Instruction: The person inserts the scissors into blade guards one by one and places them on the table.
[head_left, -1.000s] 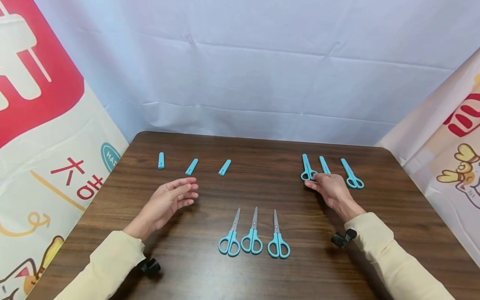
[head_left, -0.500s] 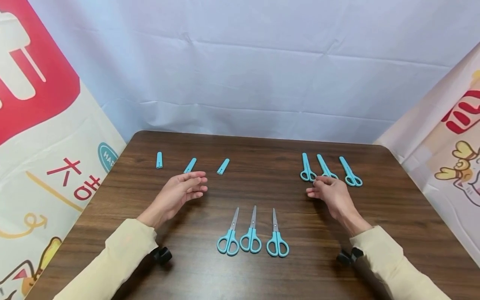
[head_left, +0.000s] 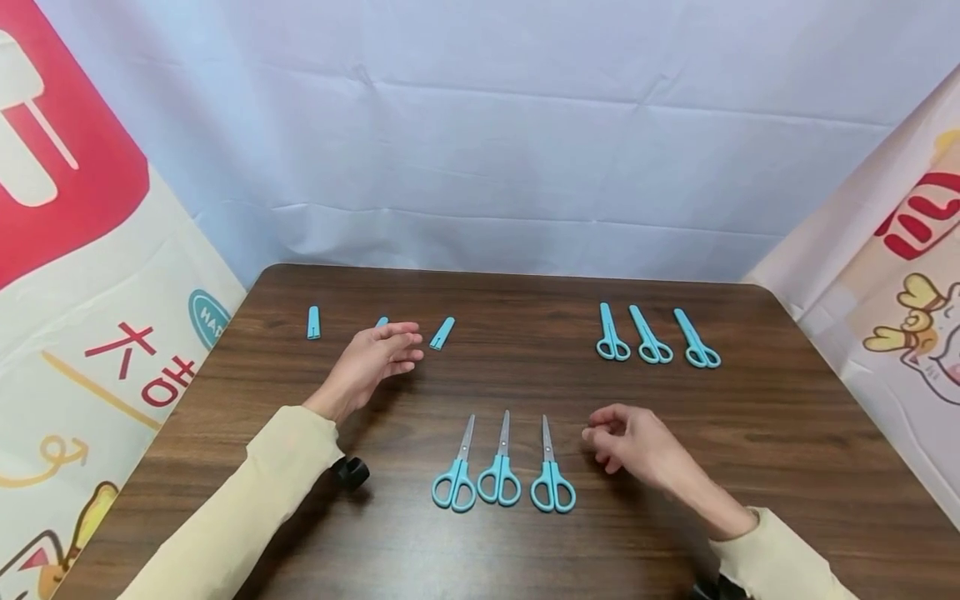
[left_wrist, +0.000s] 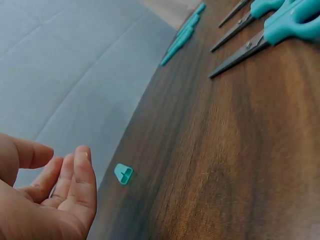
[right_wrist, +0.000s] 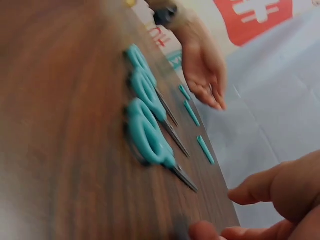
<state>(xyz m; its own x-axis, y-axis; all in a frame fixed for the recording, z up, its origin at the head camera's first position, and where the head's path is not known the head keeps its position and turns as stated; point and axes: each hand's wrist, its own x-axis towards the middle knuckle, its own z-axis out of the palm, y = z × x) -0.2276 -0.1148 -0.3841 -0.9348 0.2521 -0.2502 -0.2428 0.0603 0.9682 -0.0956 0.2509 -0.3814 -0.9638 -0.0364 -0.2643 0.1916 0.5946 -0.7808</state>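
My left hand (head_left: 372, 367) hovers with relaxed fingers, empty, just short of the rightmost turquoise blade cap (head_left: 442, 332). It hides most of the middle cap (head_left: 382, 321); the leftmost cap (head_left: 313, 322) lies in plain sight. Three pairs of turquoise-handled scissors with bare blades rest front centre, points away from me: left scissors (head_left: 461, 469), middle scissors (head_left: 502, 463), right scissors (head_left: 551, 468). To their right, my right hand (head_left: 637, 442) is held over the table with loosely bent fingers and nothing in them. In the left wrist view, a cap (left_wrist: 123, 173) shows its slotted end.
Three capped pairs of scissors lie in a row at the back right: left pair (head_left: 607, 319), middle pair (head_left: 642, 329), right pair (head_left: 688, 331). The dark wooden table (head_left: 525, 350) ends at a pale cloth backdrop (head_left: 480, 150), with printed cloths on both sides.
My right hand has drawn back from the capped scissors toward me, beside the bare-bladed ones. My left hand has moved right and slightly forward, from below the middle cap toward the rightmost cap.
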